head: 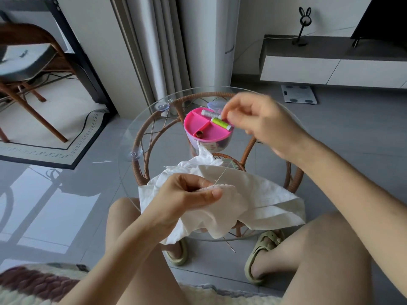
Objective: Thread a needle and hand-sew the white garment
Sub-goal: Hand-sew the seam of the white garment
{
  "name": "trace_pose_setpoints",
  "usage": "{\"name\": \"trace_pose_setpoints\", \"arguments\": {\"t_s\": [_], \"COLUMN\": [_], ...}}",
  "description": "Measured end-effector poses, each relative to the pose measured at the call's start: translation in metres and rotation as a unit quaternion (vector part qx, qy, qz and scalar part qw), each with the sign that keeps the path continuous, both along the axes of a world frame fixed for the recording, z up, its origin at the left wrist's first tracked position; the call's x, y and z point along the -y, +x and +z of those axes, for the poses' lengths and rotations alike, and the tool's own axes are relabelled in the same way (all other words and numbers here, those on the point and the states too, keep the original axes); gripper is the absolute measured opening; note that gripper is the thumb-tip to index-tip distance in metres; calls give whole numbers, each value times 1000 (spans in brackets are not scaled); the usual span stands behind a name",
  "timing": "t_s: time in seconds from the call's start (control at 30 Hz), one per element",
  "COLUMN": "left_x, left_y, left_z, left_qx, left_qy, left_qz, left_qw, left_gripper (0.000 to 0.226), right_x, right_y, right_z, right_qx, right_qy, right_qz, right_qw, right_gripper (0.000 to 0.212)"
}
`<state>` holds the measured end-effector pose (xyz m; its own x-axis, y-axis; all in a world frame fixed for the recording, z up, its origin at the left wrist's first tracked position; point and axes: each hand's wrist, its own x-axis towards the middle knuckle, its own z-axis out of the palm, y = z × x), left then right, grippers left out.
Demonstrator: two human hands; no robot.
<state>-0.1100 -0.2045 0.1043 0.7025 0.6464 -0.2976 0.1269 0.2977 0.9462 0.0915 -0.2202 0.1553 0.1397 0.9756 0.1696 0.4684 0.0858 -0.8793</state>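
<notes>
**Risk: overpull on the stitch**

I reckon pulling too hard w/ the raised right hand (253,119), upper centre, could pucker the seam or slip the thin pale thread (221,176) out; needle not visible. Its fingers (230,116) look bunched, blurred; can't tell what they hold. Lower centre, the left hand (187,194) has fingers clamped on the folded edge of the white crumpled cloth garment (264,194), draped over the round glass-topped rattan table (137,137).

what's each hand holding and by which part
The left hand pinches the white garment at its frayed edge, beside the thread. The right hand is raised with fingers pinched, but blur hides what it holds.
</notes>
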Motion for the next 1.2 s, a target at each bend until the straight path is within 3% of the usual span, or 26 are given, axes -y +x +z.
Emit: {"name": "trace_pose_setpoints", "arguments": {"t_s": [0.07, 0.13, 0.3, 0.67, 1.2], "left_x": [-1, -3, -4, -3, -1], "left_y": [-3, -5, -7, -7, -4], "left_z": [2, 3, 5, 7, 6], "left_qx": [10, 18, 25, 9, -14], "left_qy": [-11, -15, -13, -1, 28], "left_qz": [0, -8, -23, -47, -63], "left_qw": [1000, 1000, 999, 999, 998], "left_gripper": [9, 9, 11, 13, 15], "right_x": [7, 15, 22, 20, 11], "right_y": [-8, -14, -19, -18, -27], "right_z": [-8, -15, -21, 2, -9], "right_qx": [66, 73, 52, -79, -68], "right_qy": [-71, -143, -203, -117, -59], "right_qz": [99, 178, 213, 178, 54], "right_qw": [990, 971, 954, 974, 994], "right_gripper": [12, 13, 9, 17, 13]}}
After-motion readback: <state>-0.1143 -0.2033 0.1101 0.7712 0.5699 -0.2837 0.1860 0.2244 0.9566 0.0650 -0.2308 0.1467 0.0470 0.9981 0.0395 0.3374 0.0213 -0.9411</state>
